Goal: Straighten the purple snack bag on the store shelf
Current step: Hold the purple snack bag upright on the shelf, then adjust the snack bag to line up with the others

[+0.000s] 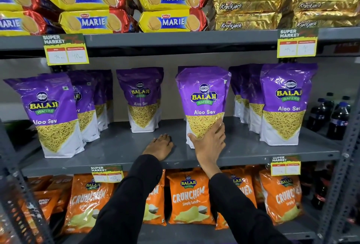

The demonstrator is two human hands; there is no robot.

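Bare grey metal shelf (120, 146) lies open between the upright purple Aloo Sev pouch (142, 97) and its held purple neighbour (203, 95).

Shop: stocked shelves (175, 39), price tags (66, 49)

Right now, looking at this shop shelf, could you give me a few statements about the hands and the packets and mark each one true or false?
1. The right hand grips the lower part of a purple bag. True.
2. The left hand holds another purple bag. False: it rests flat on the bare shelf, touching no bag.
3. The held bag stands upright. True, roughly; it faces front.
4. Orange packets sit on the shelf above. False: they are below; yellow Marie packs are above.
5. Dark bottles stand at the right end. True.
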